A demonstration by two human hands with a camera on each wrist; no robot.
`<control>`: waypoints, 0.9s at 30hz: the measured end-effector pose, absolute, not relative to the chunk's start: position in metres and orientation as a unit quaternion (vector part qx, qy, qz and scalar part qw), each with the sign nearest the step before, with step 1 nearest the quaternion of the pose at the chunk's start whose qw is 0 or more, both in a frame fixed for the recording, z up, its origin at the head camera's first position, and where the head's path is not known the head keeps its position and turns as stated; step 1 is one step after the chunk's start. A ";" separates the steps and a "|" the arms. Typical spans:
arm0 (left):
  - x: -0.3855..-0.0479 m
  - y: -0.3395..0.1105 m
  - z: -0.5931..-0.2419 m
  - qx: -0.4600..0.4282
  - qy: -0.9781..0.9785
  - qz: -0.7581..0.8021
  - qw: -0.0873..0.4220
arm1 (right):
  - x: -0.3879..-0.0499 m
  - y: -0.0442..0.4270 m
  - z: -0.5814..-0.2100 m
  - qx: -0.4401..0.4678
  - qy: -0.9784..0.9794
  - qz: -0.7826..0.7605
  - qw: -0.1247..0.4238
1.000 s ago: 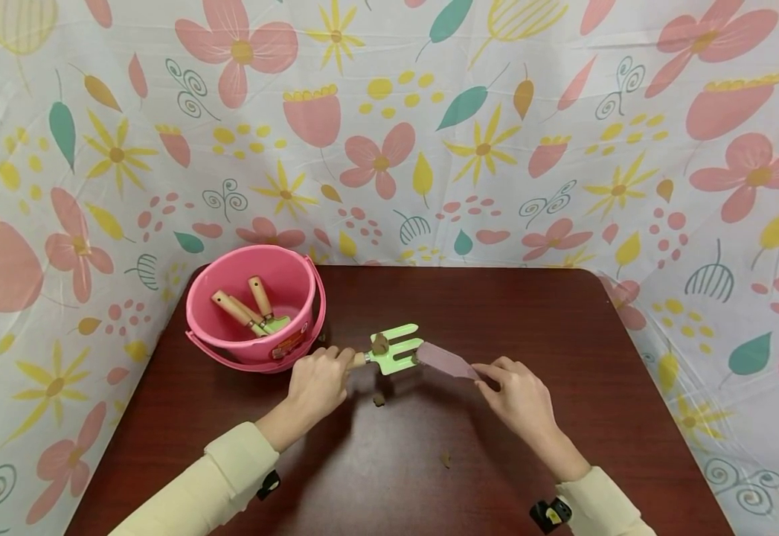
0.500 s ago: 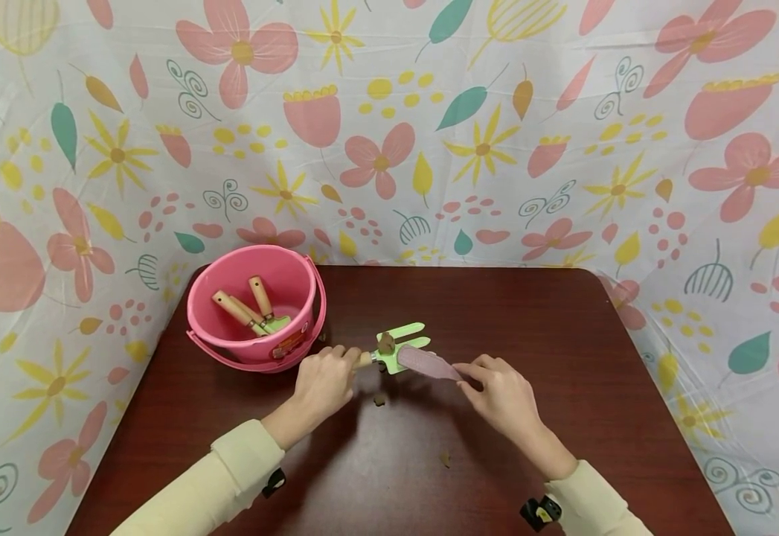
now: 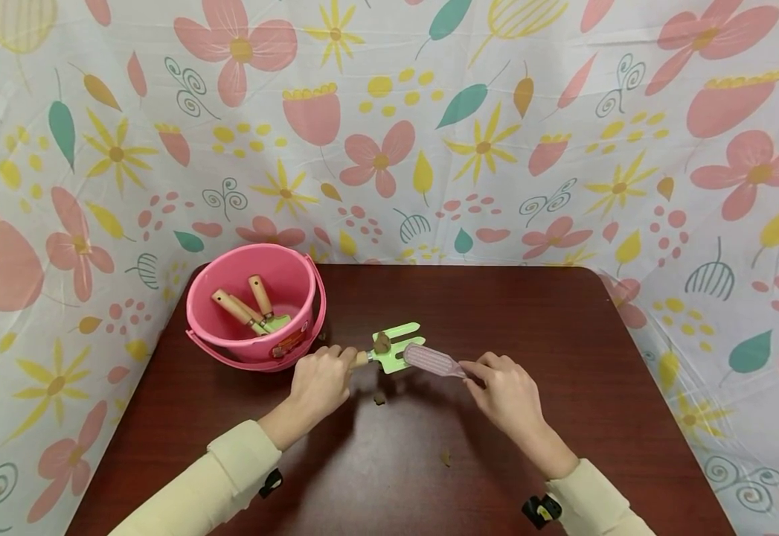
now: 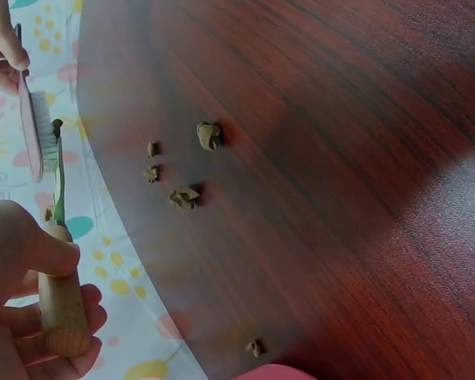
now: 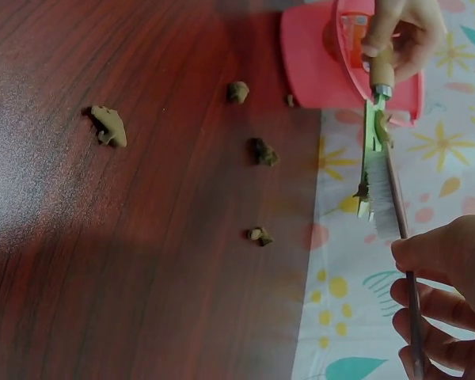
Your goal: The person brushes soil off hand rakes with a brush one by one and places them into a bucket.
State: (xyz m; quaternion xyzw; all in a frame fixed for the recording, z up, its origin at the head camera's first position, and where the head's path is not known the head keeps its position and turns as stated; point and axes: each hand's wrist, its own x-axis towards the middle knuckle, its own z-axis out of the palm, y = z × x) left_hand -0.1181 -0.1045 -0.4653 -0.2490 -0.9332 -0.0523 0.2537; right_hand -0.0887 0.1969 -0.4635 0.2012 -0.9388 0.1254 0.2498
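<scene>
My left hand (image 3: 322, 380) grips the wooden handle of a small green garden fork (image 3: 394, 362), held above the table with its tines pointing right. A brown clump (image 3: 382, 343) sits on the fork near the neck, and a dark bit (image 4: 57, 124) clings toward the tip. Between thumb and fingers, my right hand (image 3: 506, 391) holds a pinkish brush (image 3: 432, 361) by its thin handle. Its white bristles (image 5: 384, 198) face the fork and touch the tines in the right wrist view. The brush head covers part of the lower tine in the head view.
A pink bucket (image 3: 289, 275) stands at the table's back left, with several wooden-handled tools (image 3: 260, 295) inside. Brown crumbs (image 3: 379, 400) lie below the fork, and another bit (image 3: 446, 458) lies nearer the front. A floral cloth (image 3: 389, 89) hangs behind the dark table (image 3: 496, 298).
The brush moved left along the fork to near its base, then slightly back right toward the tines. The fork shifted a little right and back. Both hands keep their hold.
</scene>
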 end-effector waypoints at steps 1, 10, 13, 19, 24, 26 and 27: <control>-0.118 -0.105 -0.466 -0.249 -0.933 -0.053 0.255 | -0.089 0.198 -0.464 0.200 -0.939 0.126 0.249; -0.117 -0.104 -0.468 -0.249 -0.932 -0.060 0.258 | -0.088 0.204 -0.467 0.193 -0.941 0.125 0.249; -0.118 -0.104 -0.469 -0.247 -0.932 -0.059 0.260 | -0.087 0.205 -0.467 0.190 -0.941 0.127 0.248; -0.118 -0.105 -0.468 -0.247 -0.931 -0.055 0.262 | -0.086 0.206 -0.466 0.176 -0.945 0.142 0.237; -0.117 -0.106 -0.467 -0.250 -0.932 -0.053 0.258 | -0.084 0.207 -0.466 0.168 -0.947 0.150 0.229; -0.117 -0.106 -0.467 -0.250 -0.932 -0.054 0.256 | -0.084 0.209 -0.467 0.165 -0.948 0.152 0.226; -0.117 -0.106 -0.467 -0.250 -0.932 -0.055 0.255 | -0.084 0.209 -0.467 0.164 -0.948 0.154 0.225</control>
